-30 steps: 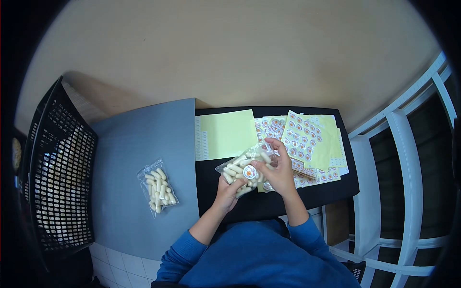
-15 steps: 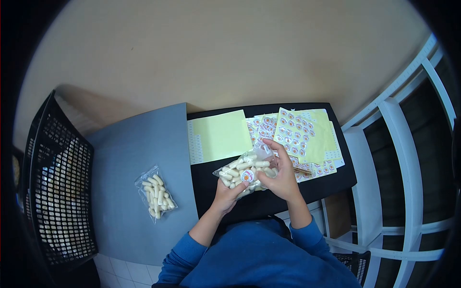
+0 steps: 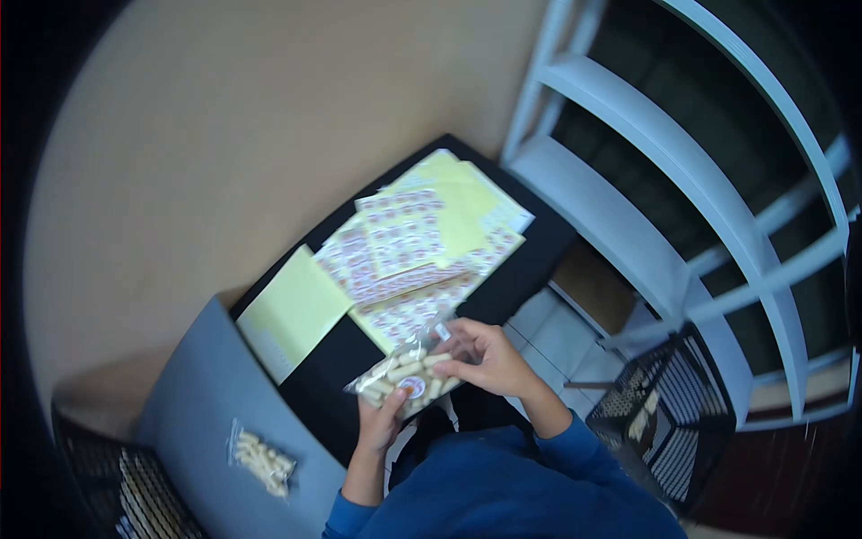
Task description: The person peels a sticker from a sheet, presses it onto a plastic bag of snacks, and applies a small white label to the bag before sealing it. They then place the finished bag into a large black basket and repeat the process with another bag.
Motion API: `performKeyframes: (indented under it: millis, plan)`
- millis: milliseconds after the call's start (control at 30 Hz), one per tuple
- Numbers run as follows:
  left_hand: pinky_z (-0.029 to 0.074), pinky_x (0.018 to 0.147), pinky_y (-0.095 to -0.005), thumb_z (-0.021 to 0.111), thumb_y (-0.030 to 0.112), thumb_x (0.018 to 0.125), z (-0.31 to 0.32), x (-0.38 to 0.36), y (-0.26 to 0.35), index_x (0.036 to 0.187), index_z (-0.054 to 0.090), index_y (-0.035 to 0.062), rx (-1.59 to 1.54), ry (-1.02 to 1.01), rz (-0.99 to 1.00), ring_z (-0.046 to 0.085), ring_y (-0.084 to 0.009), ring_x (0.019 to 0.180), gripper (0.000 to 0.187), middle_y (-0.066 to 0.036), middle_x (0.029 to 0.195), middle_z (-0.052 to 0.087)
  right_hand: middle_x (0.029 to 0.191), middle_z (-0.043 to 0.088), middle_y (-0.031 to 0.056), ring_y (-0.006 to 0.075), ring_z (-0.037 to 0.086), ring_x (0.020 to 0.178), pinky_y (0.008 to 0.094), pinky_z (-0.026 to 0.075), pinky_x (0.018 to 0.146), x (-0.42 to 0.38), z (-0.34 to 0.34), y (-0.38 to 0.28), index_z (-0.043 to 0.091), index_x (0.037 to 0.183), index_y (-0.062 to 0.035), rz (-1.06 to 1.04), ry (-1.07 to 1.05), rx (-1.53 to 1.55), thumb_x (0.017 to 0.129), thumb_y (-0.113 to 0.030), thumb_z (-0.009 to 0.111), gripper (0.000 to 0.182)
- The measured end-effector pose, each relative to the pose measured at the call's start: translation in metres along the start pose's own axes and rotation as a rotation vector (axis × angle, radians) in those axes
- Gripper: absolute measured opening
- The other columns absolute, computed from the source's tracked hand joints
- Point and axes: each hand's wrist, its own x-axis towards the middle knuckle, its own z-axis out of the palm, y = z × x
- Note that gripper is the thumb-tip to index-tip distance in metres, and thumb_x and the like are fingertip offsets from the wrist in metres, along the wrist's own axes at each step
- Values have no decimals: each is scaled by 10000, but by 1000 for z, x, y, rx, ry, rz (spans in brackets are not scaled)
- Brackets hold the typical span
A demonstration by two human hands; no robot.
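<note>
Between my two hands is a clear plastic bag (image 3: pixel 424 366) filled with pale, finger-shaped pieces. A round printed sticker (image 3: pixel 412 387) shows on its front. My left hand (image 3: pixel 381 419) grips the bag's lower left, the thumb beside the sticker. At the upper right end, my right hand (image 3: pixel 489 359) has its fingers closed on the bag. A second bag of the same pieces (image 3: pixel 262 462) lies on the grey table (image 3: pixel 202 386) to the left. Beyond my hands, sticker sheets (image 3: pixel 395 238) overlap on the black table (image 3: pixel 328 386).
A yellow backing sheet (image 3: pixel 296 314) lies left of the sticker sheets. A black crate (image 3: pixel 126 485) stands at lower left, with pale pieces behind its mesh. Another black basket (image 3: pixel 669 418) is on the floor at right, beside white shelving (image 3: pixel 620 193).
My view has swung to the right and tilted, bringing the right basket and shelving further in. Both hands still hold the bag, now lower in view and off the sheets.
</note>
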Motion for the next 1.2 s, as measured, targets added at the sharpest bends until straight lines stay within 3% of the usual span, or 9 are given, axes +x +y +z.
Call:
performKeyframes:
  millis: [233, 400, 600, 700, 767, 800, 933, 1033, 1200]
  plan:
    - [371, 896, -347, 553, 284, 811, 14, 3, -18, 1331, 182, 65, 377, -183, 78, 416, -255, 1132, 675, -170, 1288, 345, 829, 600, 77, 118, 588, 739, 238, 484, 654, -121, -105, 13, 509, 923, 9, -454, 912, -206, 722, -8, 642, 242]
    - [353, 907, -314, 454, 46, 836, 0, 12, -18, 1272, 290, 34, 769, -26, 164, 460, -202, 1060, 466, -132, 1178, 446, 866, 577, 70, 115, 544, 769, 230, 458, 680, -296, -249, 32, 526, 931, 2, -675, 1802, -534, 768, -24, 605, 183]
    - [352, 897, -302, 466, 26, 814, 10, 4, -9, 1243, 348, 39, 914, 200, 343, 463, -186, 1046, 446, -115, 1160, 470, 850, 589, 111, 184, 545, 734, 302, 440, 669, -432, -309, 123, 557, 885, 37, 242, 2478, -406, 733, -135, 627, 240]
    - [374, 868, -296, 479, 35, 809, 17, -14, -7, 1233, 367, 46, 1010, 303, 430, 464, -189, 1052, 439, -121, 1167, 475, 934, 577, 231, 366, 564, 774, 446, 452, 757, -454, -321, 146, 595, 930, 46, 1134, 2268, -374, 808, -336, 456, 425]
    - [388, 840, -290, 489, 22, 795, 23, -33, -4, 1214, 390, 42, 1070, 389, 447, 470, -184, 1042, 431, -117, 1153, 489, 932, 558, 271, 363, 566, 785, 461, 458, 783, -493, -381, 214, 579, 947, 58, 1033, 2647, -228, 825, -358, 404, 468]
    - [391, 832, -290, 490, 17, 791, 24, -43, -2, 1209, 396, 41, 1109, 427, 453, 471, -182, 1039, 430, -116, 1153, 492, 938, 568, 253, 344, 577, 782, 436, 474, 747, -478, -382, 197, 583, 948, 34, 1376, 2540, -438, 813, -283, 431, 376]
    - [390, 794, -277, 479, 23, 795, 7, -88, 2, 1051, 489, 19, 1120, 639, 549, 486, -176, 971, 257, -102, 1051, 524, 822, 592, 177, 268, 576, 707, 366, 463, 695, -383, -389, 113, 552, 1022, -4, -8, 2516, -681, 807, -157, 399, 305]
    - [381, 763, -267, 445, 65, 821, -3, -127, 13, 806, 465, 14, 1141, 857, 673, 491, -173, 903, 57, -100, 967, 533, 739, 567, 109, 200, 501, 595, 309, 431, 591, -276, -381, 56, 539, 1039, 4, -277, 2007, -734, 843, -139, 378, 291]
    - [367, 675, -241, 392, 125, 862, -18, -213, 34, 692, 410, 26, 1145, 1167, 805, 452, -129, 752, 198, -88, 914, 544, 558, 393, 15, 114, 375, 514, 234, 352, 525, -70, -270, 32, 503, 1058, -20, -519, 1183, -714, 875, -87, 337, 256]
